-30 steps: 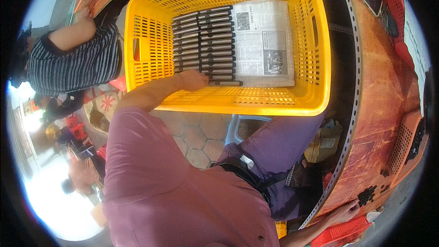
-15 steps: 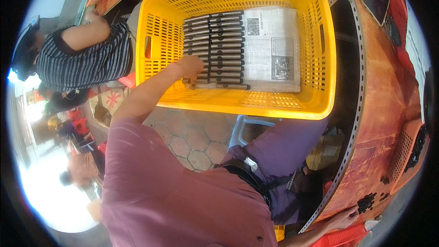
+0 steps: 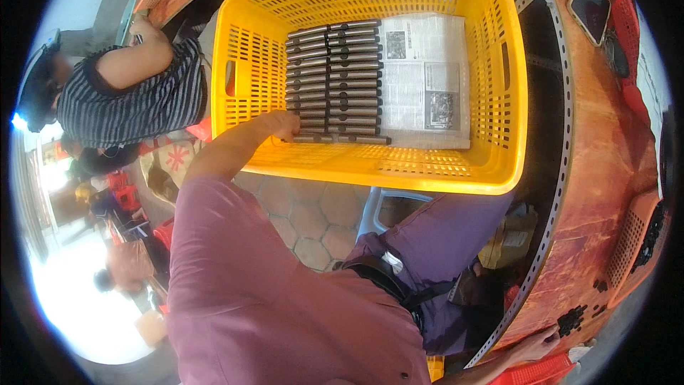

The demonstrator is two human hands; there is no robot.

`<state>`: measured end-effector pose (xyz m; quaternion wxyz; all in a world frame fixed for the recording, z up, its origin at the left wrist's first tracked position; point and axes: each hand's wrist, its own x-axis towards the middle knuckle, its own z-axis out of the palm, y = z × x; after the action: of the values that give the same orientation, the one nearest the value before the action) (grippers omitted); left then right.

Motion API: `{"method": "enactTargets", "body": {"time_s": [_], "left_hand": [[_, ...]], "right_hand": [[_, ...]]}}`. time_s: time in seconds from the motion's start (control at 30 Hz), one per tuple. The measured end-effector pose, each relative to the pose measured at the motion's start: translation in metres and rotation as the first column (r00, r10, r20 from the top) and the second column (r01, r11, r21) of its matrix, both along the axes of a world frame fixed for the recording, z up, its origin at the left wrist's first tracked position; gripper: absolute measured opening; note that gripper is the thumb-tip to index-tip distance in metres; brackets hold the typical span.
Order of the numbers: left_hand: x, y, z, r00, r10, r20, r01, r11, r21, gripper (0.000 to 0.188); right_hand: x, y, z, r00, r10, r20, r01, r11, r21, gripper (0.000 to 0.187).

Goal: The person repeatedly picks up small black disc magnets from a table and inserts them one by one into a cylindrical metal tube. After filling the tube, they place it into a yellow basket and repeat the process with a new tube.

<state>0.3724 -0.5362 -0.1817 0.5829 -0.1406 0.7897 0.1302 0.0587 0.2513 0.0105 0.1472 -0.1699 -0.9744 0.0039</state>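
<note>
My left hand [image 3: 283, 125] reaches over the near left edge of the yellow crate. Its fingers are closed at the left end of a metal tube [image 3: 313, 138] in the nearest row. Several more grey-brown tubes [image 3: 356, 93] with black ends and black round spots lie side by side in two columns on newspaper. At the lower right, my right hand [image 3: 543, 341] rests low over the wooden table with its fingers stretched out, beside a cluster of small black pieces [image 3: 570, 321]. Nothing shows in it.
The yellow crate [image 3: 370, 180] stands before me, with newspaper [image 3: 413, 93] lining it. On the reddish table [image 3: 570, 242] are a phone [image 3: 590, 7], an orange basket [image 3: 630, 235] with black pieces and a red basket [image 3: 534, 371]. A person in a striped top [image 3: 135, 93] sits at the left.
My left hand has moved nearer, from over the tubes to the left end of the nearest row. My right hand stays by the black pieces.
</note>
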Motion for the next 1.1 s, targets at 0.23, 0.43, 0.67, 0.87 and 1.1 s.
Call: {"method": "enactTargets", "body": {"time_s": [0.23,0.43,0.67,0.87,1.1], "left_hand": [[0.007,0.018,-0.014,0.969,-0.247,0.012,0.246,0.959,-0.138,0.035],[0.017,0.015,-0.017,0.951,-0.307,0.035,0.307,0.921,-0.239,0.023],[-0.013,0.034,-0.001,0.793,-0.388,-0.47,0.429,0.903,-0.023,0.032],[-0.016,0.044,-0.027,0.707,-0.483,-0.517,0.555,0.832,-0.019,0.031],[-0.01,0.042,-0.039,0.671,-0.482,-0.564,0.554,0.831,-0.051,0.037]], "right_hand": [[0.001,-0.005,0.0,1.0,-0.001,-0.023,0.001,1.0,-0.001,0.053],[-0.001,0.009,-0.006,0.999,0.037,-0.019,-0.036,0.998,0.056,0.051],[0.0,0.001,-0.004,1.0,-0.026,-0.012,0.027,0.999,0.044,0.051],[0.0,0.002,-0.004,1.0,0.012,-0.025,-0.012,1.0,-0.018,0.049],[0.001,0.007,-0.009,0.999,0.026,-0.036,-0.026,1.0,0.007,0.05]]}}
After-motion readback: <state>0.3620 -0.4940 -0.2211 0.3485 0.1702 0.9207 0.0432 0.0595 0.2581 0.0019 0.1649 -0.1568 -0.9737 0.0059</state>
